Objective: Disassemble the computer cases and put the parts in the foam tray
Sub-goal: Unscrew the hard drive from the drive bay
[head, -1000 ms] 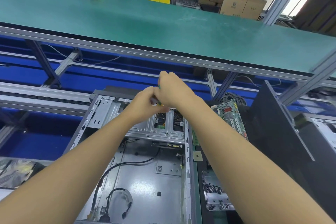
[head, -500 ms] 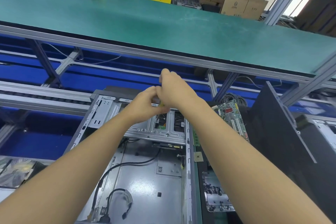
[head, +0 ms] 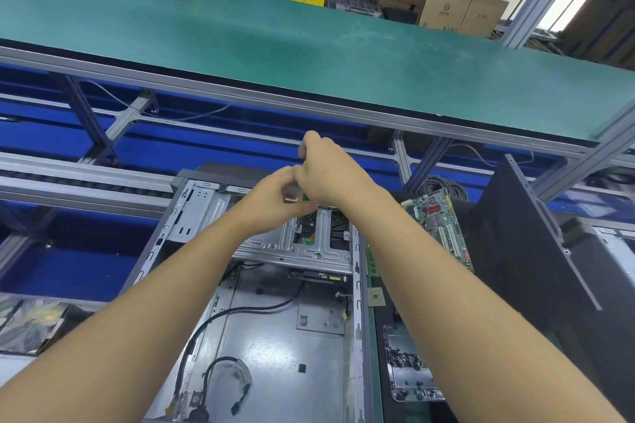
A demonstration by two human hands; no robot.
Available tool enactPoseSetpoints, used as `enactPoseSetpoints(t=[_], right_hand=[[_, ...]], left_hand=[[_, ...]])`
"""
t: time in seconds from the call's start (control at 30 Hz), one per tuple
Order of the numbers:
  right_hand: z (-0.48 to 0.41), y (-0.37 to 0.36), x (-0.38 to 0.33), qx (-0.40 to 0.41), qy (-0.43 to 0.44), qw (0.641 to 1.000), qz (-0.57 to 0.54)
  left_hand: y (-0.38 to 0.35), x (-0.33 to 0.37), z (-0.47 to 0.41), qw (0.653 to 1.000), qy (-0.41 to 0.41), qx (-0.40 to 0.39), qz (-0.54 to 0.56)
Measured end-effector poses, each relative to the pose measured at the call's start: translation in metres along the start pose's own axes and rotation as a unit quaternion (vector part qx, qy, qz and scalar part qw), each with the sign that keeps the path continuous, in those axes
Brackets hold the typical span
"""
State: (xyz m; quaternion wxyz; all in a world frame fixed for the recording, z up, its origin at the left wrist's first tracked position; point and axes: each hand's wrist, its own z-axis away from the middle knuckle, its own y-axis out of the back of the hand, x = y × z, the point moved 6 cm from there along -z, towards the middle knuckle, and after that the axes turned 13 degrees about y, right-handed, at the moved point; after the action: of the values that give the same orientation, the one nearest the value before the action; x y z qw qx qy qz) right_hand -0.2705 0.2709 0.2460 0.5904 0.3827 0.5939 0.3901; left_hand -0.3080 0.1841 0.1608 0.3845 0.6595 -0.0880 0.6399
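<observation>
Your hands stay together over the case (head: 275, 336): right hand (head: 330, 175) still grips a green tool (head: 304, 197); left hand (head: 271, 199) curls beside it, hold unclear.

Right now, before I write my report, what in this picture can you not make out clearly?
All in the head view:
The green-yellow item between the left hand and the right hand: curled fingers cover nearly all of it.
Parts under the drive cage: its metal plate hides them.
Near end of the computer case: cut off by the bottom edge and crossed by both forearms.
Screws in the small tray: too small to count.
</observation>
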Motion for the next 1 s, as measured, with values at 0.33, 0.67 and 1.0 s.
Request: enactPoseSetpoints(t=[0.33,0.67,1.0], right_hand=[[0.003,0.003,0.003,0.038,-0.049,0.996,0.066],[0.007,-0.002,0.004,-0.019,-0.004,1.0,0.003],[0.017,0.008,0.005,0.077,0.022,0.997,0.008]], left_hand=[[-0.001,-0.004,-0.006,0.994,0.012,0.075,-0.08],[-0.012,-0.053,-0.006,0.965,0.091,0.014,-0.247],[-0.024,-0.047,-0.008,0.938,0.05,0.088,-0.33]])
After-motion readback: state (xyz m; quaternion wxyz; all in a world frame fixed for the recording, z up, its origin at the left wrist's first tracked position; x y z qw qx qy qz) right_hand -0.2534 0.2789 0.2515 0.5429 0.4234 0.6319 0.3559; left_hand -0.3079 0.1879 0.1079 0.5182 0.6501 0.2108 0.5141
